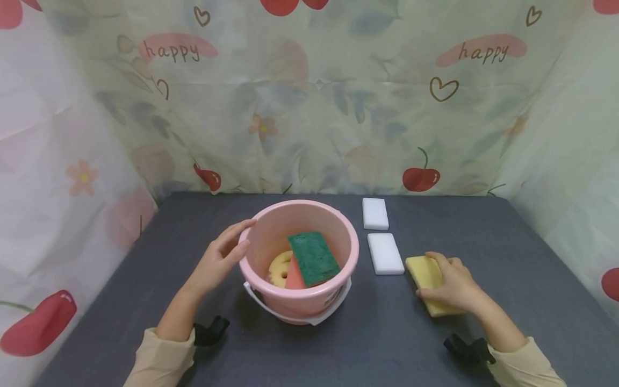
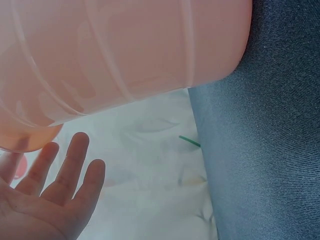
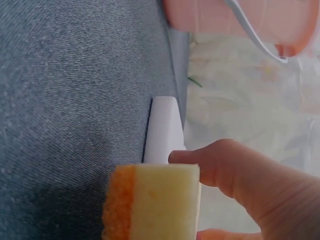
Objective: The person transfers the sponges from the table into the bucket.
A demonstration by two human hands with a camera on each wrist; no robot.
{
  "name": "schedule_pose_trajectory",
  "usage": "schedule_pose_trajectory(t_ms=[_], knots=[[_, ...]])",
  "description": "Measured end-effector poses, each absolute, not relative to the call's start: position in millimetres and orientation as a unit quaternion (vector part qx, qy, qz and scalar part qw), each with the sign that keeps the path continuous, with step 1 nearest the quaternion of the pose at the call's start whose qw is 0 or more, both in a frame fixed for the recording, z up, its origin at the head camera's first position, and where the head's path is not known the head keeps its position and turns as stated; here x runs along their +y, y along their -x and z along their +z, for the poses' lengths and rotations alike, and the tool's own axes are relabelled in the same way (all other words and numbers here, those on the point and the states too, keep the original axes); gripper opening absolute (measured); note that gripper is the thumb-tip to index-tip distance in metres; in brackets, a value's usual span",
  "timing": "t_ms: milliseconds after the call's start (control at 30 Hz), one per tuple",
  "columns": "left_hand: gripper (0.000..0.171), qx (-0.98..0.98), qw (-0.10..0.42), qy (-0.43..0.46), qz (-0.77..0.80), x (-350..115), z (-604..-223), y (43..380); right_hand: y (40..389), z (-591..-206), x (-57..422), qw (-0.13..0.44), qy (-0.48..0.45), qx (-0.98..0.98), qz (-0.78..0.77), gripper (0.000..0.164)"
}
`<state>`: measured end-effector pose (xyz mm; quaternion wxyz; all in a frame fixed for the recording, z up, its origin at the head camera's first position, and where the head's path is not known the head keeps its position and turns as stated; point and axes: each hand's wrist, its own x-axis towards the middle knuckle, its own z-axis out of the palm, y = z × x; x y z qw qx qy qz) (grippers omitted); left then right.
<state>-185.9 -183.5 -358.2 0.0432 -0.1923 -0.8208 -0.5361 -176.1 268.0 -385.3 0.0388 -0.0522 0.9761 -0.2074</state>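
My right hand (image 1: 452, 282) grips a yellow sponge (image 1: 425, 274) across its width, thumb on the near side and fingers on the far side. From the right wrist, the sponge (image 3: 165, 200) shows a yellow body with a rough orange layer facing the table. A pink bucket (image 1: 300, 317) stands upright left of it. My left hand (image 1: 217, 263) touches the bucket's left rim with its fingertips, and in the left wrist view its fingers (image 2: 72, 165) look nearly straight. Inside the bucket lie a green scouring pad (image 1: 314, 258), a coral-pink piece (image 1: 294, 277) and a round yellow sponge (image 1: 279, 267).
Two white sponge blocks, a far one (image 1: 375, 214) and a nearer one (image 1: 385, 253), lie between the bucket and the yellow sponge. The bucket's white handle (image 1: 314, 321) hangs down in front. A patterned curtain (image 1: 319, 107) encloses the dark table (image 1: 387, 344) at the back and sides.
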Motion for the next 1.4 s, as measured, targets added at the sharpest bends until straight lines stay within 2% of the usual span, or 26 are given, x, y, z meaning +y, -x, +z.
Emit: schedule_pose_trajectory(t_ms=[167,433,733,1400], knots=[[0.046,-0.821,0.041,0.191,-0.536,-184,-358,186,177,-382,267,0.045,0.041,0.976,-0.210,0.090],[0.046,-0.820,0.041,0.192,-0.538,-184,-358,186,175,-378,265,0.007,0.053,0.973,-0.223,0.085],[0.045,-0.823,0.043,0.192,-0.533,-184,-359,187,176,-371,262,-0.003,0.046,0.972,-0.231,0.087],[0.046,-0.822,0.036,0.186,-0.537,-184,-360,186,177,-361,256,-0.059,0.044,0.964,-0.255,0.073]])
